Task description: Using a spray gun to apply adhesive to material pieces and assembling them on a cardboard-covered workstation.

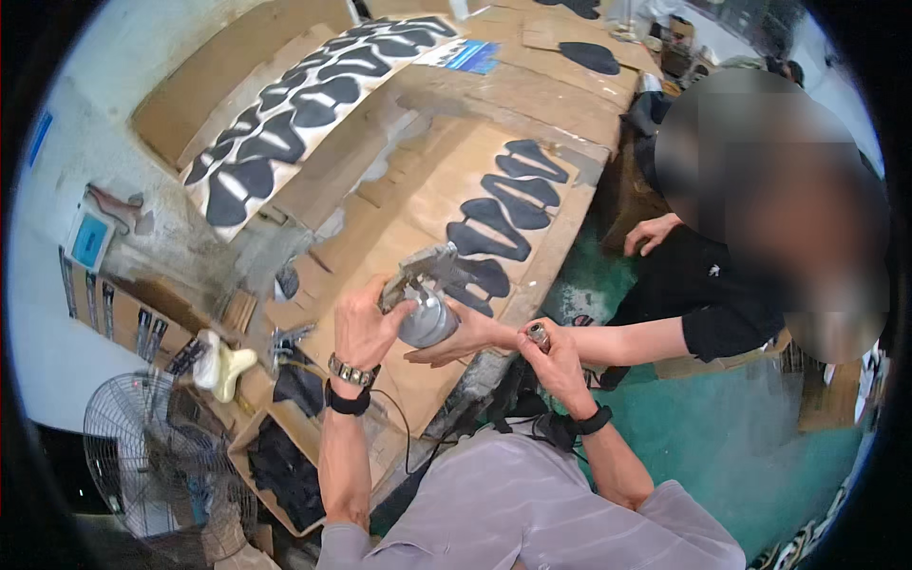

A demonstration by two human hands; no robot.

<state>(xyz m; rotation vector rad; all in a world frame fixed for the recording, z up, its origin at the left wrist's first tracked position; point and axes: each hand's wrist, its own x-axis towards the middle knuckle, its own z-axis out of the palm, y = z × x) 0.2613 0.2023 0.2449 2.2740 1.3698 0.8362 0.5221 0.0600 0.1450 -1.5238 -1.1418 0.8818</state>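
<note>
My left hand (364, 325) is closed around a metal spray gun (423, 269) with a round grey cup (429, 325), held above the cardboard-covered table. A co-worker's hand (463, 337) reaches in from the right, its palm beside and partly under the cup. My right hand (559, 366) is closed on a short metal hose fitting (539, 334), whose open end points up. It sits in front of the co-worker's forearm (617, 344). Just beyond the gun, black U-shaped cut pieces (489, 228) lie in a row on the table; the nearest is partly hidden by the gun.
Further black pieces (313, 106) cover a white sheet on the far left. A wire-cage fan (142, 456) and a cardboard box (249, 475) of black material stand at the lower left. A thin black cable (404, 427) hangs beside the table. The co-worker sits at the right.
</note>
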